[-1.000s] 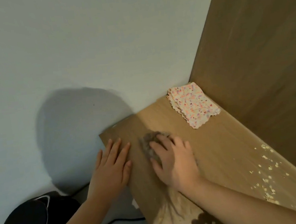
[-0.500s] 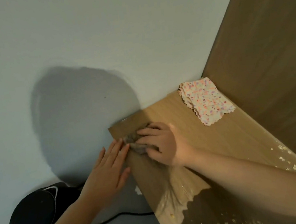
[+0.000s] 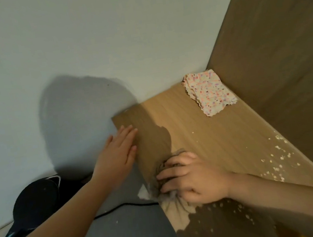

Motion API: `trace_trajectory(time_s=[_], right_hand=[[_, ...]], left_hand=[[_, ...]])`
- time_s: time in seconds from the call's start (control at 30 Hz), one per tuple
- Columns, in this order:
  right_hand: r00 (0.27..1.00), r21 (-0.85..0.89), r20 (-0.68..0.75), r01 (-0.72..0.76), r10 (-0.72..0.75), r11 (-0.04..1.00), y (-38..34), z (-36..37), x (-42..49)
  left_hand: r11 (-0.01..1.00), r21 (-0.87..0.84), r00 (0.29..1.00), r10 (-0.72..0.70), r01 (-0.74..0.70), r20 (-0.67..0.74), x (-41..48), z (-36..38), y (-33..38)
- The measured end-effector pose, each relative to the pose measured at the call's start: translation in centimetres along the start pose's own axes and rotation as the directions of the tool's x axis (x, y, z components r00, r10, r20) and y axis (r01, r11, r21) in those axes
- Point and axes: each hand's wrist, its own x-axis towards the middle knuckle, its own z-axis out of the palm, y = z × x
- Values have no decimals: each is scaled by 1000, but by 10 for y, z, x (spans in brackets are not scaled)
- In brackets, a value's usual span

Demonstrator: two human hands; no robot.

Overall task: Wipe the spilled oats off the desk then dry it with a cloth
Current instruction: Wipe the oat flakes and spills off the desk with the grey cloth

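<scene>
Wooden desk (image 3: 203,132), strewn with pale oats (image 3: 277,162) along right side and in near shadow. Speckled cloth (image 3: 210,91) folded flat at far corner. Grey rag (image 3: 165,163) bunched near left edge, gripped under right hand (image 3: 195,178).

I can read no text, label, brand, number or sign anywhere in my head view. The folded cloth (image 3: 210,93) on the surface (image 3: 203,132) carries only coloured speckles (a pattern, not letters). The black appliance (image 3: 35,205) down on the floor is too dark and blurred for me to make out any marking.
</scene>
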Motion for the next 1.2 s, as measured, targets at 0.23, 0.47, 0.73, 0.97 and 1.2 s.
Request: trace_trajectory(time_s=[0.23, 0.47, 0.73, 0.97, 1.2], right_hand=[[860, 15, -89, -504, 503, 864, -6, -8, 3], [954, 101, -26, -295, 299, 950, -68, -2, -120], [628, 42, -276, -748, 727, 662, -110, 12, -90], [197, 40, -339, -974, 920, 224, -61, -8, -85], [427, -40, -257, -901, 867, 432, -29, -13, -25]], left_hand=[[989, 142, 997, -47, 37, 64, -9, 28, 41], [976, 150, 957, 111, -155, 267, -65, 29, 66], [951, 240, 975, 164, -197, 149, -63, 21, 75], [993, 115, 998, -41, 35, 49, -4, 28, 90], [946, 268, 983, -186, 182, -9, 3, 54, 90]])
